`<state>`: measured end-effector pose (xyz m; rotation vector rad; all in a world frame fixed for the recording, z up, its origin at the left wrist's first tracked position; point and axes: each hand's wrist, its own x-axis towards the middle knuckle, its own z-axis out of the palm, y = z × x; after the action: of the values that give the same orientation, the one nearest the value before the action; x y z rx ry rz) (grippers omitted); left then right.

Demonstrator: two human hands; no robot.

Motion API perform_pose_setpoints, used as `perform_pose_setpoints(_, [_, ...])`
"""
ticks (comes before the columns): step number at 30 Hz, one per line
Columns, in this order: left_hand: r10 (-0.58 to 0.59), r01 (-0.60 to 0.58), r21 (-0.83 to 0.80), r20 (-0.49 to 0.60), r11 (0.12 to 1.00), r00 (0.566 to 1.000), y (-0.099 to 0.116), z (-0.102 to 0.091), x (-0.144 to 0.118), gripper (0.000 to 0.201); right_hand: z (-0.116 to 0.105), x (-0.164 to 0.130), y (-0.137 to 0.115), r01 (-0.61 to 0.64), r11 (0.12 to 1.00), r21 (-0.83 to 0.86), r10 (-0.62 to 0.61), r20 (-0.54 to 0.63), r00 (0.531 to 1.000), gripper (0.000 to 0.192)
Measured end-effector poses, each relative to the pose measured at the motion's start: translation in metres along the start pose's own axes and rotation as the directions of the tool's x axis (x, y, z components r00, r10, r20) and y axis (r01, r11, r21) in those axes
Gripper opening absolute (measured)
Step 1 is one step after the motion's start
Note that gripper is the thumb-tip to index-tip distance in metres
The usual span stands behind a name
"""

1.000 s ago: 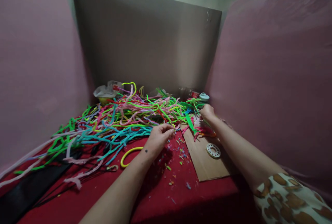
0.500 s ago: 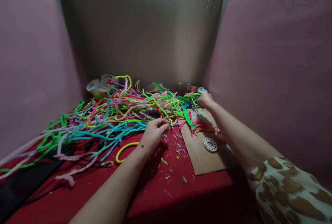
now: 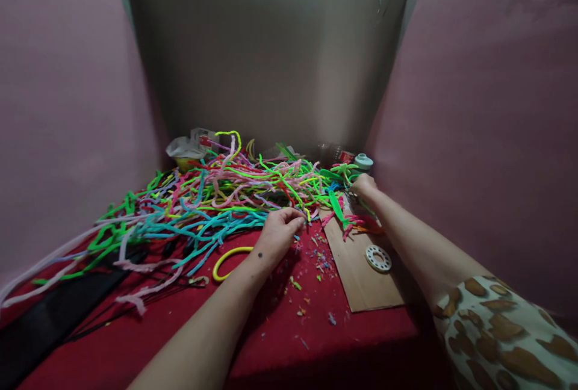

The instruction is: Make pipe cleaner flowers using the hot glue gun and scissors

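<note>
A crumpled plastic bag (image 3: 183, 149) lay at the back left of the red bench (image 3: 280, 342); what it held could not be made out. The tangled heap of pipe cleaners (image 3: 212, 197) spread across the bench's middle. The left hand (image 3: 277, 233) rested at the heap's near edge, fingers (image 3: 295, 221) pinched together on a strand. Farther right, the right hand (image 3: 363, 186) sat closed among green strands above the cardboard sheet (image 3: 361, 284), just beside a small capped jar (image 3: 363, 162). A white ring (image 3: 378, 258) lay on the cardboard.

Red-clothed table (image 3: 280, 348) under pipe cleaners (image 3: 217, 197), cardboard sheet (image 3: 361, 281)
</note>
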<state>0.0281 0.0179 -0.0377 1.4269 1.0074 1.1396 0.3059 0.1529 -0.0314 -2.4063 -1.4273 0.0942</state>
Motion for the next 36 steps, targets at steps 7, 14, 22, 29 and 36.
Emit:
perform_pose_setpoints(7, [0.003,-0.003,0.039,-0.010,0.999,1.000,0.003,-0.001,-0.002,0.015,-0.006,-0.003,-0.006,-0.106,0.994,0.024,0.104,0.070,0.992,0.034])
perform_pose_setpoints(14, [0.032,-0.030,0.093,-0.020,0.995,0.999,0.004,-0.001,-0.002,0.017,-0.020,-0.024,-0.011,-0.074,0.984,0.163,0.084,-0.058,0.995,0.036])
perform_pose_setpoints(22, [0.181,-0.168,0.236,-0.035,0.957,0.983,0.001,-0.002,-0.002,0.016,-0.049,-0.073,-0.033,0.207,0.848,0.488,-0.077,-0.272,0.959,0.020])
perform_pose_setpoints(29, [0.715,-0.641,0.722,0.302,0.261,0.631,0.005,0.003,-0.020,0.021,-0.037,-0.167,-0.058,0.268,0.224,0.937,-0.521,-0.117,0.845,0.029])
perform_pose_setpoints(36, [0.736,-0.608,0.793,0.438,-0.045,0.516,0.000,0.013,-0.025,0.017,-0.031,-0.186,-0.055,-0.109,-0.014,0.994,-0.773,0.059,0.632,0.023])
